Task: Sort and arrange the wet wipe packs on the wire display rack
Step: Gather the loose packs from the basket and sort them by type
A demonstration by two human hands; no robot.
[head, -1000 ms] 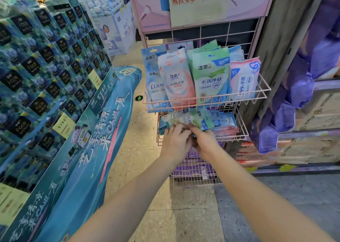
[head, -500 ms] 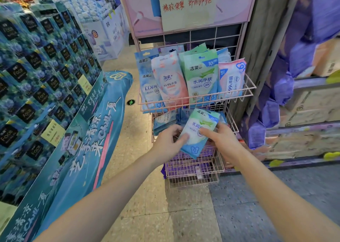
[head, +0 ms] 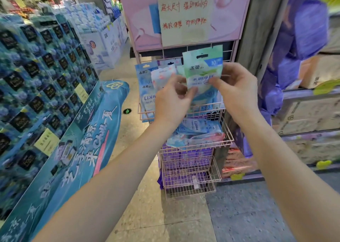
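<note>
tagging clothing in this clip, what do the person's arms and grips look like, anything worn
The left forearm and right forearm are bare to the frame's edge; no sleeves show. The left grip and right grip wear no gloves, and no ring, watch or bracelet is visible.

Two hands are counted at centre frame, the left hand [head: 173,102] and the right hand [head: 237,89], with one green pack [head: 202,72] held between them. Four wire tiers are counted downward: top basket [head: 144,119], second basket [head: 228,140], third basket [head: 165,150], fourth basket [head: 191,192]. Left of centre, one blue pack [head: 146,94] and one pink-and-white pack [head: 161,76] are seen. One handwritten sign [head: 184,15] is counted at the top, and two tags at the left: upper yellow tag [head: 81,93], lower yellow tag [head: 47,144].
</note>
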